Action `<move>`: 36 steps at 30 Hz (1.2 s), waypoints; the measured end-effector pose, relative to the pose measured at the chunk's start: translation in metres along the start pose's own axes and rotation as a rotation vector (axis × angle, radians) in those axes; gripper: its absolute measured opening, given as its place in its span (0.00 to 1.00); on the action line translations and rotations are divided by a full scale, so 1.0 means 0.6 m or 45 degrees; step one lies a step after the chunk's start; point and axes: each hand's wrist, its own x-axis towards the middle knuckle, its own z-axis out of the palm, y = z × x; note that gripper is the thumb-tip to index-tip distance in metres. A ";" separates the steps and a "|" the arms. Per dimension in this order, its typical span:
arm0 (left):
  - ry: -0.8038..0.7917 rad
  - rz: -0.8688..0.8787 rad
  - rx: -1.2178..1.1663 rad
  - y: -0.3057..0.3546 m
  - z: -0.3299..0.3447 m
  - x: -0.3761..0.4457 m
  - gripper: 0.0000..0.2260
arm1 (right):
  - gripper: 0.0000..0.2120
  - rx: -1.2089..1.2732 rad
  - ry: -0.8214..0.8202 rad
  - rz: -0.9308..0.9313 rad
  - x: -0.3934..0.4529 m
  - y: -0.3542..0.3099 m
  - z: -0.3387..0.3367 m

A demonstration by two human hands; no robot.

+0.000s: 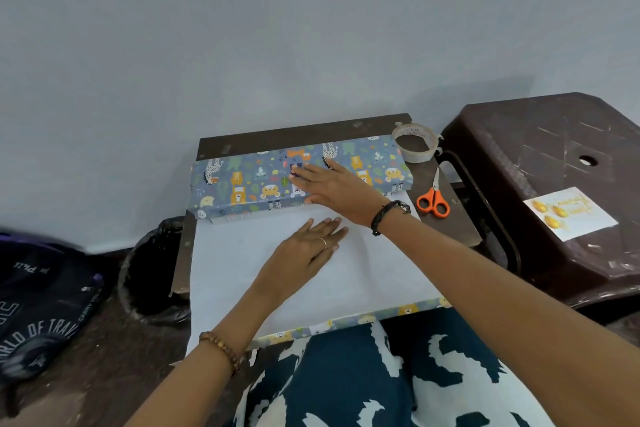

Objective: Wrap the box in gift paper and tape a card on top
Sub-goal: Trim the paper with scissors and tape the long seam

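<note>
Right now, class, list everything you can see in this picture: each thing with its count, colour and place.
box: one, covered in blue animal-print paper, far end of the table
gift paper: one sheet, white side up, spread toward the person
tape roll: one, clear-whitish, far right corner
scissors: one pair, orange handles, right of the box
table: one, dark brown
stool: one, dark brown plastic, right of the table
card: one, white with gold print, on the stool
bin: one, black liner, left of the table
bag: one, dark, far left
left hand: flat on the paper
right hand: flat on the box
</note>
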 end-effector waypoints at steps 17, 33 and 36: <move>0.043 0.000 -0.019 0.000 0.000 0.000 0.17 | 0.25 0.021 0.014 -0.004 0.004 0.004 0.011; 0.145 -0.525 -0.061 -0.011 -0.127 0.095 0.23 | 0.33 1.017 0.181 0.378 -0.003 -0.001 -0.011; 0.075 -0.569 0.005 -0.014 -0.125 0.101 0.29 | 0.35 1.184 0.198 0.391 0.000 0.001 -0.013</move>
